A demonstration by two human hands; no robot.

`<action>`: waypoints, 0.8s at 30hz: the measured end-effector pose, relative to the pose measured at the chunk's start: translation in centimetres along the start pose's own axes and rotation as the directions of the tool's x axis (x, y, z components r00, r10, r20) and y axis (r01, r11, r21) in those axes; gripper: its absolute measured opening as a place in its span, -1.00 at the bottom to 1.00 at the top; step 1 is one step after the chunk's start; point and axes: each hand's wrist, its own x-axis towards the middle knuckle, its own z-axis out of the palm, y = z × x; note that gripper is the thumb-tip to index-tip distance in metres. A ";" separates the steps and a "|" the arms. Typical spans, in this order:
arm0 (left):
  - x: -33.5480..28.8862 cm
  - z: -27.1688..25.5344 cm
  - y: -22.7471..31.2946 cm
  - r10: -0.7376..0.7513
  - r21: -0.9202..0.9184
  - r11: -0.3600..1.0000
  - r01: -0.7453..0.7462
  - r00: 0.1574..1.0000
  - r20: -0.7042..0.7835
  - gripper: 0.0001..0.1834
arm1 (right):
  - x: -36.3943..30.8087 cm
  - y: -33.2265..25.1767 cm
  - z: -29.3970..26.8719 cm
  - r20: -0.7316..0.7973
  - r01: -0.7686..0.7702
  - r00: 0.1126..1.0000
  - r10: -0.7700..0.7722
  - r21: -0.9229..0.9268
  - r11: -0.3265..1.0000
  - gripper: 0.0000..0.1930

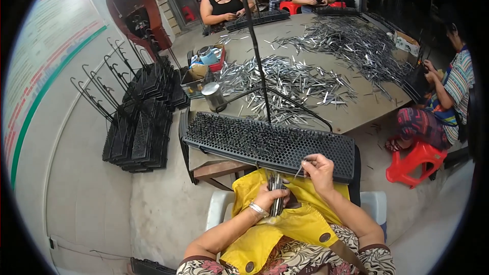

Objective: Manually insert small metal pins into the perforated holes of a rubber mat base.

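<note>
A bundle of thin, dark metal strips (276, 204) stands roughly upright in my left hand (264, 197), whose fingers are wrapped round it over my lap. My right hand (321, 173) pinches one slim metal strip (298, 171) at the front edge of a long black tray (328, 157) full of round holes. Dark pieces (229, 133) fill many holes on the tray's left and middle; the right part shows bare holes. The tray lies tilted along the near table edge. Whether the pinched strip touches the tray, I cannot tell.
Loose metal strips (295, 84) are heaped across the table (351, 117). A metal cup (213, 95) and a red box (220, 57) stand at its left. A black stand (257, 53) rises behind the tray. Stacked black trays (137, 132) with hooked rods fill the left floor. Other people sit around.
</note>
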 end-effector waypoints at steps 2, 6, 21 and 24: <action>0.0 -0.2 0.2 -0.018 -0.036 0.999 0.015 0.997 -0.069 -0.67 | -0.1 -0.5 0.0 0.018 -0.026 0.999 0.026 0.012 1.000 -0.94; -0.1 -0.3 0.3 -0.007 -0.106 0.994 -0.002 0.997 -0.083 -0.68 | -0.3 -0.4 -0.2 0.046 0.019 0.999 -0.021 0.024 1.000 -0.92; 0.3 -0.6 -0.1 -0.014 -0.167 0.986 -0.003 0.995 -0.102 -0.65 | -0.2 -0.5 -0.8 0.043 0.092 0.995 -0.088 -0.080 0.993 -0.95; -0.2 -0.3 0.0 -0.004 -0.151 0.988 -0.014 0.993 -0.115 -0.65 | 0.0 -1.2 -1.1 0.025 0.150 0.989 -0.148 -0.147 0.978 -0.95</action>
